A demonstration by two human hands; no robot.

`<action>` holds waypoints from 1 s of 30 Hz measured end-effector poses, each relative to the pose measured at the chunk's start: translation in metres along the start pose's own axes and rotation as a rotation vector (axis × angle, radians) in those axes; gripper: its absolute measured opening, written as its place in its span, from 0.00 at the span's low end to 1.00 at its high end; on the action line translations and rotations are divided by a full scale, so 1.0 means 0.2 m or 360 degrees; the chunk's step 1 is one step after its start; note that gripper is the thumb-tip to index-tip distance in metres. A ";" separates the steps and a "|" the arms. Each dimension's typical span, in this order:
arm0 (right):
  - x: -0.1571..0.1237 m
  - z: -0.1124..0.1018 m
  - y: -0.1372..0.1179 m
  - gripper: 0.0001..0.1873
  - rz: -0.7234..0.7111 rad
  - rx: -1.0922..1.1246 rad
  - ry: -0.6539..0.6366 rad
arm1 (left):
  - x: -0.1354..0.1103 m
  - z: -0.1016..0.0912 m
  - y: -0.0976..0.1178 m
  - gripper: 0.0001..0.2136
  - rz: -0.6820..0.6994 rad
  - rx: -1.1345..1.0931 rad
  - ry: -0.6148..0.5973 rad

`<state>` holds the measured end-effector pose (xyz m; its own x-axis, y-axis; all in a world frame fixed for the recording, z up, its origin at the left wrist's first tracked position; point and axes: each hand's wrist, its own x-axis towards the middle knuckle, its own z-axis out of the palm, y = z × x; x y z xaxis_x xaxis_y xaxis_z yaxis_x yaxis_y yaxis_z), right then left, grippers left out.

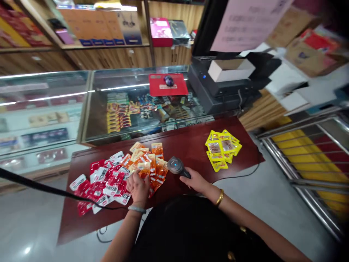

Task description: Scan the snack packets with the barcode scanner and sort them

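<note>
My right hand [196,180] is wrapped round the handle of a dark handheld barcode scanner [176,166], whose head shows a small blue light. My left hand [138,186], fingers curled, is at the near edge of a pile of orange snack packets [156,169]; it appears to grip one orange packet [144,169]. Left of that hand lies a heap of red and white packets [109,182], overlapping the orange ones. Yellow snack packets [223,147] form a separate stack at the right. All three groups rest on a dark red wooden table [185,145].
Behind the table stands a glass display case [122,82] with a red mouse pad [155,89] and a mouse [168,80] on top. A black checkout machine [201,87] bears a white box [231,71]. Metal rails [302,182] stand at right. A black cable [54,189] crosses the left side.
</note>
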<state>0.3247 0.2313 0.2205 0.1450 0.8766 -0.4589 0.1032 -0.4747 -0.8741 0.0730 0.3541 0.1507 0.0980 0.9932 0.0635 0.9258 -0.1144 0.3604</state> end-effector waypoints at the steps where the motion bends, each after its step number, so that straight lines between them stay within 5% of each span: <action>1: -0.02 -0.04 0.02 0.26 0.0003 0.0016 0.0066 | 0.01 0.00 0.04 0.22 0.0058 -0.0021 -0.0009; 5: -0.12 -0.20 0.12 0.24 0.0078 0.0166 0.0248 | 0.05 0.04 0.32 0.18 0.0337 -0.0167 -0.0175; 9: -0.19 -0.40 0.20 0.23 0.0158 0.0369 0.0342 | 0.05 0.22 0.74 0.14 0.0556 -0.0518 -0.0561; 14: -0.25 -0.69 0.29 0.23 0.0219 0.0440 0.0434 | 0.02 0.52 1.32 0.11 0.0270 -0.0830 -0.1250; 19: -0.28 -0.93 0.38 0.26 0.0211 0.0516 0.0519 | -0.04 0.65 1.73 0.18 0.0264 -0.0421 -0.1257; 24: -0.28 -1.09 0.40 0.26 0.0189 0.0519 0.0486 | -0.10 0.69 1.85 0.23 0.0241 -0.0215 -0.1067; 30: -0.23 -1.08 0.36 0.25 0.0146 0.0515 0.0355 | -0.05 0.70 1.61 0.11 0.0094 -0.0777 -0.1095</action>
<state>0.5390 0.1398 0.2126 0.3531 0.7761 -0.5226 -0.2298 -0.4695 -0.8525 0.4215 0.3103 0.1361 0.4882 0.7601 -0.4289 0.6658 -0.0066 0.7461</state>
